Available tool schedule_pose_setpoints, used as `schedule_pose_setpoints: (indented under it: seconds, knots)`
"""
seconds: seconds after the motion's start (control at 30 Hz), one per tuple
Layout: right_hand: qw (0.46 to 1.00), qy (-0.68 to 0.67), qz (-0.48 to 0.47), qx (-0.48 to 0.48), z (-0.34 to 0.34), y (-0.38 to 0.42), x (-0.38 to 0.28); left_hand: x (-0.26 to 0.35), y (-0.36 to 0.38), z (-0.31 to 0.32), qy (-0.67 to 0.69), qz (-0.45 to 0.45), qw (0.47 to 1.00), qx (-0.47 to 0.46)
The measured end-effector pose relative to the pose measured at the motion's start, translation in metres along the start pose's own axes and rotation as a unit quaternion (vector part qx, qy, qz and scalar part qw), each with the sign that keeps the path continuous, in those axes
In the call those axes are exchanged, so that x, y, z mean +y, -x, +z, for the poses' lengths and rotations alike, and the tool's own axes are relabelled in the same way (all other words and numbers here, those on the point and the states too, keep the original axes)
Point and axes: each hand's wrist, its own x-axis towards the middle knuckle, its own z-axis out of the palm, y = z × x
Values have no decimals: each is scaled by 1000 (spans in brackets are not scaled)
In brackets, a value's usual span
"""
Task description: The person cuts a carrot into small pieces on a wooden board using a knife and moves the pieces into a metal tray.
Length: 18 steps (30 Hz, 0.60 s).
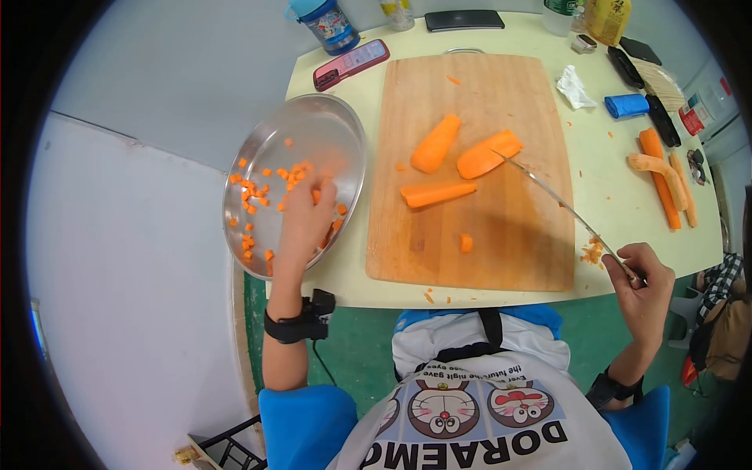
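My left hand [308,211] reaches down into the oval metal tray [352,125] at the left, among small carrot cubes [249,188] scattered on its bottom. Its fingers are bent and blurred, with orange pieces right beside them; I cannot tell whether it grips any. My right hand [641,286] is closed round the handle of a long knife [560,202]. The blade slants up and left over the wooden cutting board [501,251], its tip overlapping a carrot slab [487,155]. Two more carrot pieces [435,145] [437,193] and a small chunk [466,243] lie on the board.
Peeled carrots [666,184] lie at the table's right side. A crumpled tissue [575,86] and a blue roll [627,106] are nearby. Along the back stand a phone [351,64], a blue flask [329,30] and bottles [607,19]. Carrot crumbs [593,251] dot the table.
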Motion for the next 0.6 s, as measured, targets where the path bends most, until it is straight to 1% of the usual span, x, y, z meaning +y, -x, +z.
schedule_pose_setpoints:
  seconds: [0.03, 0.07, 0.1, 0.13, 0.17, 0.2, 0.23, 0.27, 0.3, 0.37, 0.4, 0.43, 0.47, 0.53, 0.57, 0.6]
  knots:
    - [1000, 1, 12, -9, 1, -1, 0, -11, -3, -1, -109, 59, 992, 28]
    - [1000, 2, 24, -18, 1, -1, 0, -20, -3, 4, -108, 60, 992, 27]
    - [1000, 3, 25, -17, 2, -2, 0, -29, 0, 9, -273, 158, 937, 151]
    - [999, 12, 27, -23, 3, -3, 0, -33, 2, 11, -424, 248, 830, 266]
    - [999, 23, 27, -29, 3, -3, 0, -19, 6, 13, -422, 249, 830, 266]
    - [999, 25, 28, -29, 5, -3, 0, 1, 12, 17, -330, 273, 875, 226]
    - [999, 22, 27, -29, 6, -3, 0, 25, 20, 23, -234, 292, 909, 185]
    - [999, 20, 25, -30, 6, -4, -1, 46, 32, 30, -144, 241, 960, 26]
    - [999, 21, 22, -31, 4, -4, -1, 63, 45, 42, -49, 179, 974, -132]
    - [998, 39, 22, -32, 6, -4, -2, 60, 57, 78, -35, 331, 926, -177]
    - [999, 26, 10, -37, 8, -5, -3, 61, 61, 90, -83, 373, 914, -134]
    - [998, 35, 20, -40, 7, -4, -3, 59, 63, 97, -133, 411, 897, -92]
    - [998, 46, 31, -43, 6, -3, -3, 55, 62, 98, -143, 403, 900, -84]
    - [996, 44, 34, -68, 4, -3, 1, 53, 58, 96, -28, 363, 924, -120]
    - [994, 54, 45, -88, 3, -2, 2, 51, 57, 90, -30, 360, 925, -115]
    - [993, 60, 41, -92, 2, -2, 2, 53, 56, 75, -25, 285, 955, -75]
